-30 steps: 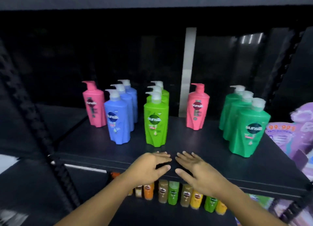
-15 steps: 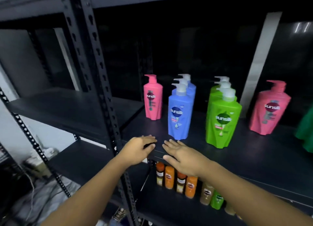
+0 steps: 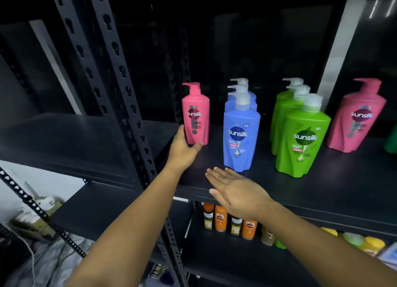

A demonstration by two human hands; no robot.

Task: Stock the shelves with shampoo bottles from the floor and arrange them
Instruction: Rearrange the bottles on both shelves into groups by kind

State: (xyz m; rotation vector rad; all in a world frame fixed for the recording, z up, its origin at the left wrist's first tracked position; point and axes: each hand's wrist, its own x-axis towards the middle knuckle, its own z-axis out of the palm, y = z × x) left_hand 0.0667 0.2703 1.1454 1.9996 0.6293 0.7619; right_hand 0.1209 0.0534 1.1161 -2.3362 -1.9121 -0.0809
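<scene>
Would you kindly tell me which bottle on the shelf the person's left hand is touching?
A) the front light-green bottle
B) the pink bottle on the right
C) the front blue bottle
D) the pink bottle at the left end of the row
D: the left hand has its fingers and thumb round the base of the leftmost pink bottle, while the right hand lies flat over the front of the shelf.

sunsilk, pink bottle (image 3: 196, 117), blue bottle (image 3: 239, 140), green bottle (image 3: 303, 144)

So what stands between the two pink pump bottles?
In the head view: a row of blue white-capped pump bottles, then a row of light green ones.
</scene>
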